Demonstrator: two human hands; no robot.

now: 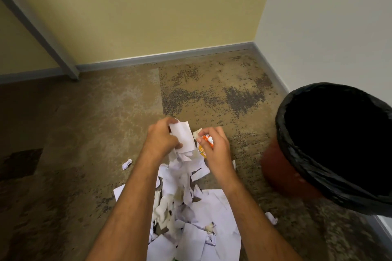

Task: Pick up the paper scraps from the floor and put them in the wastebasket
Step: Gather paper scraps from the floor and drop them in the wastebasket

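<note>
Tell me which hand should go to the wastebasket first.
Right. The right hand pinches an orange-and-white scrap and is nearer the wastebasket, which stands to that side. The left hand, gripping a white paper scrap, would likely have to cross over.

Perhaps an office corner: worn carpet tiles (201, 95), grey skirting (165, 56).
</note>
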